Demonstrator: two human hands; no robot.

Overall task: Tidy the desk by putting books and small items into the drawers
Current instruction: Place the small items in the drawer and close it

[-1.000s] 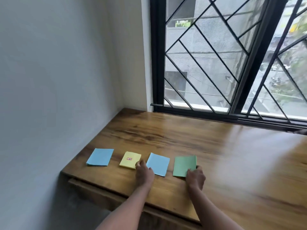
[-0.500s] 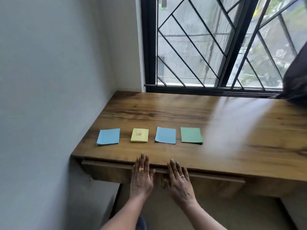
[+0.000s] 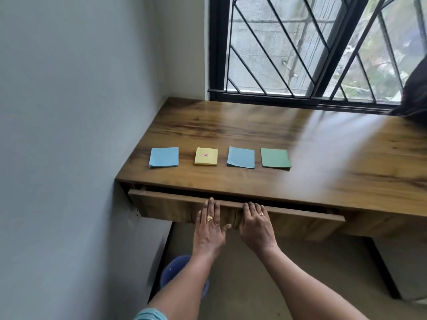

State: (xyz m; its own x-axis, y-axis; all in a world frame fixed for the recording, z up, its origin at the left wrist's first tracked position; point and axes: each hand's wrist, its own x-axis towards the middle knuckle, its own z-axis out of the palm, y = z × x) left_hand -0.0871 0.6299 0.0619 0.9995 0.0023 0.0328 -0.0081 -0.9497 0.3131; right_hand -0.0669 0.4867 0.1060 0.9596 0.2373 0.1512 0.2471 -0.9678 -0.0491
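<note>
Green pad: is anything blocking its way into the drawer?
Yes. The drawer is open only a crack, so the desk top covers nearly all of it. Nothing lies between the green pad and the front edge.

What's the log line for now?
left hand: flat on long wooden drawer | right hand: hooked over its top edge | drawer: ajar | four coloured paper pads: on wooden desk

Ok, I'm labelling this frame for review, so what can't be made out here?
Inside of the wooden drawer: head view, only a dark gap under the overhanging wooden desk top.
Fingertips of the right hand: hooked behind the drawer's top edge.
Red mark on the yellow paper pad: too small to read.
Dark object at right: cut off by the frame edge.
Blue round container below: blurred, partly behind the left forearm.
</note>
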